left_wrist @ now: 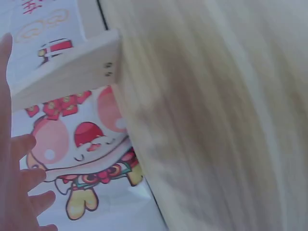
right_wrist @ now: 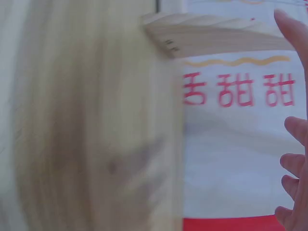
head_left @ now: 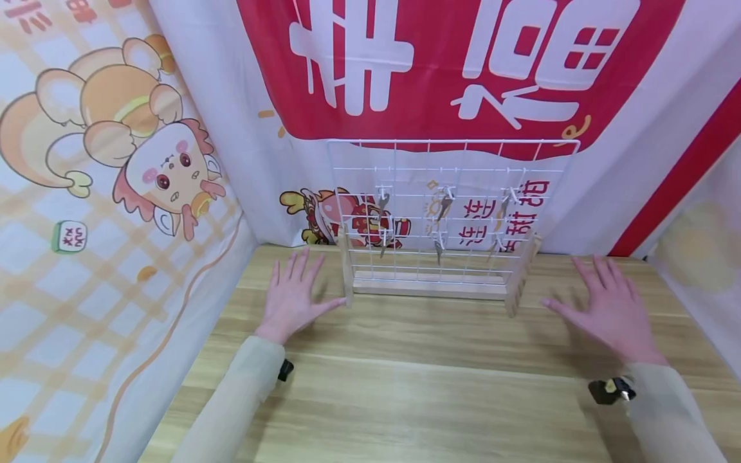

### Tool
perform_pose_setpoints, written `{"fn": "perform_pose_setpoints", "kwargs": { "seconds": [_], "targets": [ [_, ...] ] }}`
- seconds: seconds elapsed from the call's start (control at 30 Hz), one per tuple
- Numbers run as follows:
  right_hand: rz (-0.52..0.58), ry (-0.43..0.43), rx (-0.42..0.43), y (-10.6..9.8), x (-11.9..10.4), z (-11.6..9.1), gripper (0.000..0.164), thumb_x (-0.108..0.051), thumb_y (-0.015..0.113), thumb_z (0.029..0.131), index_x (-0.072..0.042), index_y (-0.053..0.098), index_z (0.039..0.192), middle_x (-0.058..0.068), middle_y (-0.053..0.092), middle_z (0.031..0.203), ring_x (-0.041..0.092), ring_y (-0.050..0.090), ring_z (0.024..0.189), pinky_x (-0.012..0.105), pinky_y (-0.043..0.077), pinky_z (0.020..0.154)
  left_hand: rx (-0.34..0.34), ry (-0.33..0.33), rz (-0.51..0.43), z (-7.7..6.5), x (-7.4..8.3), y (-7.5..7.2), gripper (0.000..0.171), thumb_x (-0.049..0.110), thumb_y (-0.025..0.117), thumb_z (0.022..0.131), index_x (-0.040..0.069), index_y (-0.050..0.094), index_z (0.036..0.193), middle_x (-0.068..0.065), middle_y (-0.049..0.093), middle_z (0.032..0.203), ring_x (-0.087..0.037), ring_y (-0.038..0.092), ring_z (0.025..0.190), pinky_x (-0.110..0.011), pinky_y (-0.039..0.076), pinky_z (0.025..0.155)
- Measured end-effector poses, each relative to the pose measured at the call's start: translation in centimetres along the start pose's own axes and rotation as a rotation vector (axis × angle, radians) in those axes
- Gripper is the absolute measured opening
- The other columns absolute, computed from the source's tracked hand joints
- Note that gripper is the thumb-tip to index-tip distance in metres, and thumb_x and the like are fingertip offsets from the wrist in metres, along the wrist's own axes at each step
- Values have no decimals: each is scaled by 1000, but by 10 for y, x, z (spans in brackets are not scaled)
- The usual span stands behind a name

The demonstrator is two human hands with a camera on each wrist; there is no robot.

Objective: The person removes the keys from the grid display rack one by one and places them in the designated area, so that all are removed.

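Observation:
A white wire grid rack (head_left: 428,257) stands upright on a wooden base (head_left: 428,286) at the back of the table. Several small grey keys (head_left: 446,204) hang from white hooks on it in two rows. My left hand (head_left: 292,296) is spread to the left of the rack, its thumb tip right by the left wooden foot (left_wrist: 72,67). On the other side my right hand (head_left: 616,312) is spread too, a gap between its thumb and the right wooden foot (right_wrist: 216,34). Neither hand holds anything.
The wood-grain table (head_left: 405,399) reaches from the rack toward me. Behind it hangs a white and red printed cloth (head_left: 278,193), and a cartoon-printed cloth (head_left: 69,270) borders the left side. Another pale cloth (head_left: 706,257) closes off the right.

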State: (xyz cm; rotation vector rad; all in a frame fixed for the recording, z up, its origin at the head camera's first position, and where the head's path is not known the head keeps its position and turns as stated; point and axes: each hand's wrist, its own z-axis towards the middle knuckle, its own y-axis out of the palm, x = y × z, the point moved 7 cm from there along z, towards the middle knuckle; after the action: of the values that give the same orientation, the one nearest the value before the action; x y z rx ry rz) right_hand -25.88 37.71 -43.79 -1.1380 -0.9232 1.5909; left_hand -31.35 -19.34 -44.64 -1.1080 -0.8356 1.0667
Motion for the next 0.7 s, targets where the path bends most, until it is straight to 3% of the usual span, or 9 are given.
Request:
{"fn": "perform_pose_setpoints", "kwargs": {
  "seconds": [0.13, 0.27, 0.37, 0.47, 0.6, 0.7],
  "targets": [
    [115, 32, 52, -21, -12, 6, 104, -61, 71, 87, -9, 21, 162, 24, 10, 167, 49, 10, 149, 77, 15, 109, 89, -1, -69, 2, 7, -14, 109, 89, 47, 81, 18, 28, 161, -13, 14, 168, -37, 16, 151, -54, -2, 121],
    [281, 132, 72, -42, -29, 13, 96, -56, 69, 92, -16, 20, 163, 16, 13, 168, 47, 14, 150, 78, 19, 107, 187, -1, -180, 4, 17, -31, 104, 83, 54, 84, 17, 30, 161, -13, 24, 166, -36, 25, 149, -54, 10, 122],
    [460, 217, 92, -58, -42, 20, 83, -55, 66, 95, -25, 28, 162, 7, 20, 168, 44, 21, 149, 74, 24, 109, 252, -17, -327, 4, 28, -47, 98, 76, 60, 86, 19, 32, 160, -10, 31, 163, -34, 31, 147, -54, 19, 120],
    [620, 279, 117, -73, -55, 30, 70, -55, 64, 96, -34, 38, 157, 0, 32, 164, 37, 32, 146, 61, 35, 112, 315, -49, -519, 4, 39, -64, 87, 68, 67, 87, 22, 40, 156, -6, 40, 159, -29, 35, 144, -56, 24, 118],
    [754, 330, 129, -87, -71, 49, 63, -57, 63, 94, -38, 47, 152, -5, 43, 157, 25, 40, 143, 42, 42, 111, 401, -49, -742, 9, 55, -83, 74, 57, 75, 87, 24, 50, 149, 0, 52, 148, -24, 46, 136, -56, 33, 113],
    [837, 342, 133, -89, -78, 64, 63, -57, 65, 92, -37, 50, 150, -6, 48, 154, 20, 43, 140, 38, 41, 112, 451, -36, -859, 14, 67, -96, 69, 52, 78, 87, 25, 54, 146, 4, 59, 138, -24, 53, 126, -51, 39, 107]
  ]
}}
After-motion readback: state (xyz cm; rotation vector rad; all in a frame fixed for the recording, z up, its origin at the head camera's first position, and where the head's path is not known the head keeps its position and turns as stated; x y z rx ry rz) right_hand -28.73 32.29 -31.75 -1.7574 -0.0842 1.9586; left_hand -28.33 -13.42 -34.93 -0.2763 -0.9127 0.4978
